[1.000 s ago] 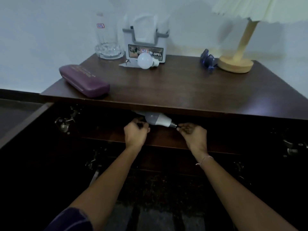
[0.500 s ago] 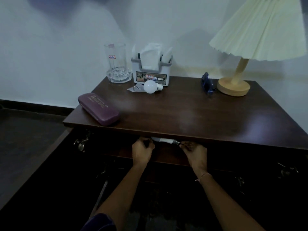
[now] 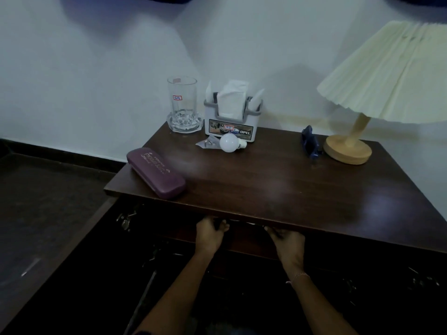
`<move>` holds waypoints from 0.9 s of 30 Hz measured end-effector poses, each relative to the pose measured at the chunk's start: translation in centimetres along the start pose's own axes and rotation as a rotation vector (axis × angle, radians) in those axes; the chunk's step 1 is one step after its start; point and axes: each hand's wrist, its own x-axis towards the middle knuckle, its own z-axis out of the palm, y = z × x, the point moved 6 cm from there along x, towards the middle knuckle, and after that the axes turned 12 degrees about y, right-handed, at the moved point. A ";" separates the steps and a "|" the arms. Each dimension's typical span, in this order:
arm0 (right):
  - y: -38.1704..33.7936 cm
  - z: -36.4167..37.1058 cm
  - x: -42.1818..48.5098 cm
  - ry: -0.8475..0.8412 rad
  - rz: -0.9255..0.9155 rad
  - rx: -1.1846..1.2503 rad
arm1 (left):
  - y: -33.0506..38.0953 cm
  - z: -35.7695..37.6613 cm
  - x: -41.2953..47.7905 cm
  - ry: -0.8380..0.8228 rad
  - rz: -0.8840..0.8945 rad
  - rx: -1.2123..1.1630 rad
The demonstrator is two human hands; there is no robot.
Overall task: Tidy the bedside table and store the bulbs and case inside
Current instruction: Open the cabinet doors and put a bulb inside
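The dark wooden bedside table [image 3: 278,189] has its cabinet open below the top. A purple case [image 3: 156,172] lies at the front left corner. A white bulb [image 3: 229,143] lies on its side at the back, in front of the tissue holder. Just under the front edge, only a pale sliver of a second bulb [image 3: 242,221] shows between my hands. My left hand [image 3: 209,235] curls its fingers round one end. My right hand [image 3: 287,243] reaches to the other end, its fingertips hidden by the table top.
At the back stand a glass mug [image 3: 182,105] and a tissue holder [image 3: 232,117], with a small silvery packet [image 3: 208,143] beside the bulb. A blue object [image 3: 309,143] lies by the lamp's wooden base [image 3: 347,151]. The cabinet interior is dark, with an open door [image 3: 60,262] at the left.
My view has risen and pulled back. Both hands have carried the second bulb further in under the table top, so it is now almost fully hidden.
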 end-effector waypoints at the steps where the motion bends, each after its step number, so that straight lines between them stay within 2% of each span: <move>1: 0.1 0.0 0.0 0.001 0.006 0.006 | 0.0 0.0 0.0 -0.007 -0.012 0.000; 5: 0.0 0.0 -0.1 -0.010 -0.016 -0.032 | 0.8 -0.2 -0.3 -0.031 -0.001 0.041; 9: 0.2 -0.1 -0.2 -0.032 0.018 -0.021 | 1.9 -0.7 -1.1 -0.055 0.115 0.142; 12: 0.2 -0.2 -0.3 -0.061 0.036 -0.010 | 2.0 -0.8 -1.7 -0.077 0.035 0.068; 18: 0.3 -0.5 -0.1 -0.140 0.133 0.056 | 2.6 -1.4 -2.6 -0.158 0.025 0.140; 22: 0.1 -2.2 -1.1 -0.036 0.205 0.112 | 2.8 -2.8 -3.0 -0.137 0.079 0.288; 27: -0.9 -3.7 -4.7 0.022 0.153 0.235 | 2.7 -3.9 -4.7 -0.173 0.087 0.319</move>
